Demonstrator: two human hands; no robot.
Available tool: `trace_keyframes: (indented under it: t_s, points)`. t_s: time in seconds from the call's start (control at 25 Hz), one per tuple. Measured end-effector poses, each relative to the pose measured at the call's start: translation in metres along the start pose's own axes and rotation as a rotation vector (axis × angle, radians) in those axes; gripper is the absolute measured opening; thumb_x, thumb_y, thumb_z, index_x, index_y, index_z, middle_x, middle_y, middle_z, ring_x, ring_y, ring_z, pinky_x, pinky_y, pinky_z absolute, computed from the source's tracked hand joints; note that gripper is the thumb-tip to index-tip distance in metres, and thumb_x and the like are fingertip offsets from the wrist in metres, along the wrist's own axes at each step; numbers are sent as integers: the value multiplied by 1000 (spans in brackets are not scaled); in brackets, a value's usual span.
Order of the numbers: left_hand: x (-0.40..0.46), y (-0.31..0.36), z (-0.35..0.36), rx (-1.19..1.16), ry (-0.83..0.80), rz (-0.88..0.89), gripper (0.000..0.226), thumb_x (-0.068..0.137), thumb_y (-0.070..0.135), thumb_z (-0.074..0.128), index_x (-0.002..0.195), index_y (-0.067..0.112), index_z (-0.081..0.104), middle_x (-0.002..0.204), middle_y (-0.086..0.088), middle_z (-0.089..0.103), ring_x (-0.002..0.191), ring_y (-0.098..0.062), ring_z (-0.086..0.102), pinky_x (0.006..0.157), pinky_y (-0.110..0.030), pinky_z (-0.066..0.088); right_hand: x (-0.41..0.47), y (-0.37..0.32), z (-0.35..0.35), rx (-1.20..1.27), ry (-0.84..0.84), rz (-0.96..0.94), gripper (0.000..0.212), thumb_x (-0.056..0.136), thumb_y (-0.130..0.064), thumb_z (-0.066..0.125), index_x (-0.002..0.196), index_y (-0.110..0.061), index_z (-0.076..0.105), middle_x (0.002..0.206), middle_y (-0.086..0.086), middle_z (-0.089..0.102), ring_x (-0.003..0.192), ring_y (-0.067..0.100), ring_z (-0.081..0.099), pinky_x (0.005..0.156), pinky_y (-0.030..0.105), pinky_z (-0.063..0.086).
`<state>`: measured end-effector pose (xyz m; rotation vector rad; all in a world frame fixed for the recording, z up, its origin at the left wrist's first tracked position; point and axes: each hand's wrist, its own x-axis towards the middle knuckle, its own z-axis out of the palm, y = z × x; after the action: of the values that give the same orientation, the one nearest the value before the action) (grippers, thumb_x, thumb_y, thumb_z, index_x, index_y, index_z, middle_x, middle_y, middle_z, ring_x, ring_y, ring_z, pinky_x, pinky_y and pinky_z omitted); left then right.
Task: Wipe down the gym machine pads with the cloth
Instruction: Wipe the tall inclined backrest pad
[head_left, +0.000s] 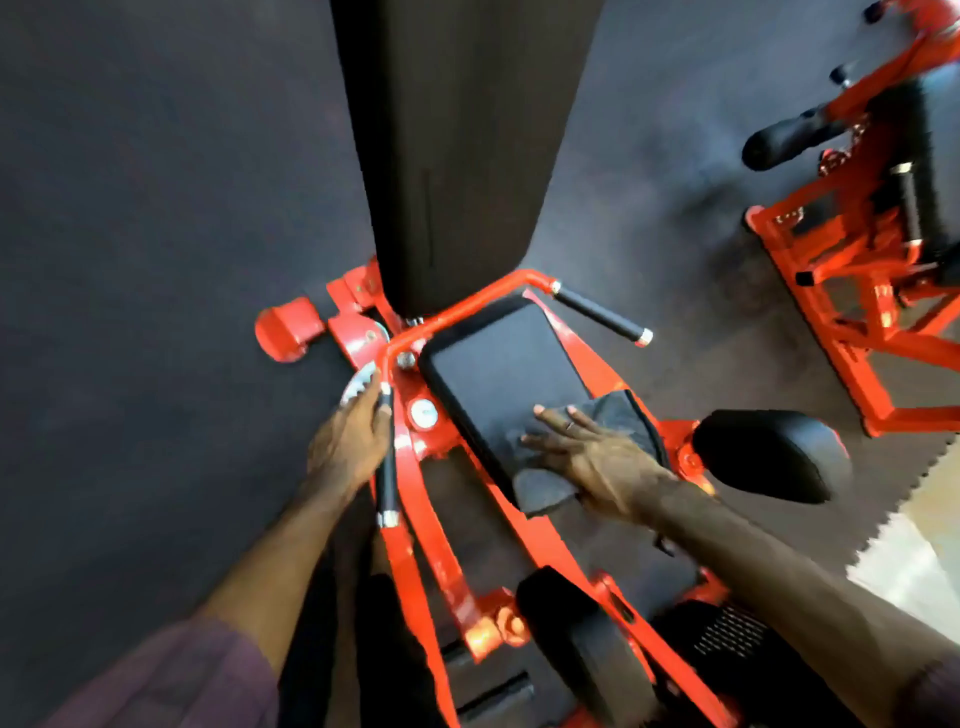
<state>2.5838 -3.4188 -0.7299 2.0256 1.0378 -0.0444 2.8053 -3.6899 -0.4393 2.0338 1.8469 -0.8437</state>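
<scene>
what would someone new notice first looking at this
The bright red frame of the gym machine, running up the middle. At its centre the right hand presses a dark cloth flat on the black seat pad, while the left hand grips a black handle beside it.

Gym: red exercise machines, rubber floor.

Your right hand presses the cloth flat on the seat pad; your left hand grips the handle.
</scene>
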Motion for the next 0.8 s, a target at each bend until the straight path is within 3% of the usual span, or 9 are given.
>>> trace_keyframes:
  t_s: [0.04,0.08,0.2,0.28,0.36,0.48,0.6,0.68,0.8]
  points:
    - [-55,142,-102,-16,-26,103,46,106,32,56,152,33,54,143,-7,66,126,-34,66,96,-45,56,5,1,-12,88,47,87,86,67,-12,68,152,-25,55,167,-5,40,161,31,17,126,56,17]
    - [-73,188,-150,63,89,210,39,105,29,55,143,30,64,135,-6,72,120,-33,69,93,-43,56,15,2,-33,244,163,162,91,67,-9,66,155,-24,50,169,-6,35,163,30,10,129,56,12]
    - [-75,257,-238,-63,182,357,24,103,26,63,122,25,78,118,8,78,108,-14,73,94,-34,56,38,-11,-115,604,757,301,83,76,9,61,152,-23,52,166,-9,39,163,18,14,132,50,11]
    - [-71,304,-292,-87,291,519,20,104,26,64,117,24,79,115,14,77,105,-8,72,93,-37,58,42,-26,-175,801,1106,336,79,83,21,62,149,-20,54,162,-11,44,159,9,25,132,49,10]
    - [-69,367,-352,-94,449,714,17,105,18,66,115,18,79,113,12,75,106,-11,70,93,-36,56,40,-41,-237,873,1338,306,79,85,24,62,153,-14,52,164,-4,44,159,20,27,132,53,12]
    - [-50,444,-439,2,704,1000,19,101,5,68,119,8,75,118,-2,71,112,-18,65,102,-33,46,36,-52,-328,883,1520,179,91,75,29,58,156,-12,48,168,1,38,162,29,16,131,55,14]
    - [-29,509,-511,72,819,1121,31,102,6,67,133,5,68,132,-13,62,126,-25,57,114,-35,39,27,-60,-420,823,1691,5,90,71,21,54,156,-8,47,169,6,35,163,32,10,132,53,12]
    - [-3,546,-550,82,833,1145,37,103,10,63,141,5,63,142,-15,57,134,-29,54,117,-44,41,31,-55,-478,784,1783,-27,86,76,18,56,157,-10,46,170,5,35,163,30,10,132,52,12]
    - [47,578,-576,130,741,1190,42,108,14,53,149,3,55,154,-14,54,146,-29,49,119,-53,41,61,-43,-541,783,1785,-26,84,85,12,67,160,-18,42,171,-4,32,163,25,9,129,62,15]
